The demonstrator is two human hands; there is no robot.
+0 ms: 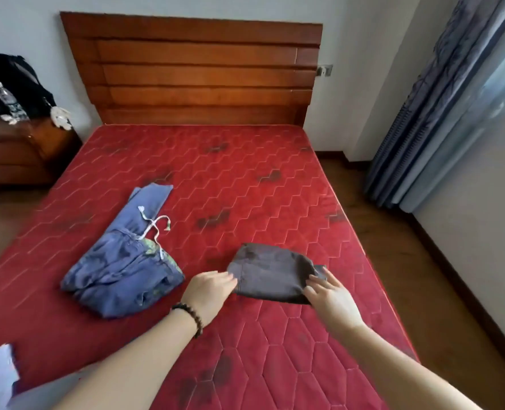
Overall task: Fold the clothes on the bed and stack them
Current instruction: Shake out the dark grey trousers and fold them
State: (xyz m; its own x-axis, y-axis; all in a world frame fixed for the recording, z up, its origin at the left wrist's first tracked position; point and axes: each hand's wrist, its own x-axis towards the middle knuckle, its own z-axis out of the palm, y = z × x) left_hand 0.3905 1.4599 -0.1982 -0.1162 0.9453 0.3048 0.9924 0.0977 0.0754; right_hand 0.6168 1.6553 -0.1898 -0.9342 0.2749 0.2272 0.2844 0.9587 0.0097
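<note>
Both your forearms reach forward, bare, converging slightly. Your left hand lies knuckles-up with its fingers pointing right, their tips hidden (whether they pinch anything is unclear). Your right hand is palm-down, fingers spread and nearly straight, pointing up and left.

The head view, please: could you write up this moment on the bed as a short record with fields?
surface: red quilted mattress, wooden headboard behind
grey garment: folded into a small rectangle, flat on the mattress
blue trousers: left of the grey garment, apart from it, loosely bunched, white drawstring showing
left hand: at the grey garment's left edge, beaded bracelet on the wrist
right hand: fingers resting on the garment's right corner
stack: not yet started
beside bed: nightstand with a water bottle
</note>
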